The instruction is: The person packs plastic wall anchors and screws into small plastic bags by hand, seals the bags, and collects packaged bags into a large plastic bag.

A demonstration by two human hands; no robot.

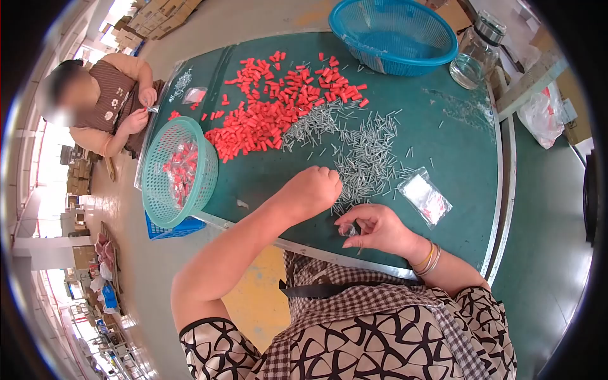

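Note:
My left hand (320, 188) is closed, knuckles up, at the near-left edge of a pile of grey metal screws (367, 155). Whatever lies in its fingers is hidden. Just to the right and nearer my body, my right hand (380, 229) has its thumb and fingers curled round a small clear plastic bag (347, 230). Beyond the screws spreads a heap of red plastic wall plugs (266, 117). Flat on the table right of the screws is a clear bag (425, 197) with white and reddish contents.
A light green basket (211, 166) holding filled bags overhangs the table's left edge. A blue basket (392, 60) and a glass jug (467, 71) stand at the far right. Across the left edge, a co-worker (107, 95) handles a small packet. A metal strip (354, 255) edges the green table.

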